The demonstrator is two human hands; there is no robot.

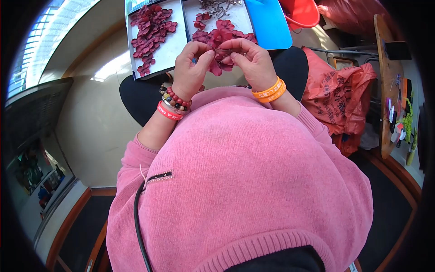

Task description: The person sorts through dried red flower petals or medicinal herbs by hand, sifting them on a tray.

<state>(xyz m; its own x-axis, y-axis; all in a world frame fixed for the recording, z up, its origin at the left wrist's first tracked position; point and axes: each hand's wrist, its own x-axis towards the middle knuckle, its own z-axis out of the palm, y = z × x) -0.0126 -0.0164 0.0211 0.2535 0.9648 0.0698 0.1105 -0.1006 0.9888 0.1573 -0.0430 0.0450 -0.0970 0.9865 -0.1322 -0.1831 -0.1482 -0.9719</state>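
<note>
My left hand [192, 65] and my right hand [254, 65] meet over the near edge of a shallow white box. Between their fingertips runs a thin brown flower stem [224, 50], pinched at both ends. Dark red petals [216, 69] hang just under the fingers. Behind my hands, a pile of dark red flowers [224, 31] fills the near part of the right-hand box [192, 11], and bare brown stems [219, 6] lie at its far end. More dark red flower heads [149, 34] are spread in the left-hand box [170, 50].
A blue panel [270, 25] adjoins the boxes on the right, with a red bucket [301, 12] beyond it. Red plastic bags [340, 95] hang at the right, near a wooden table [387, 113] holding small items. Tiled floor [97, 118] lies to the left.
</note>
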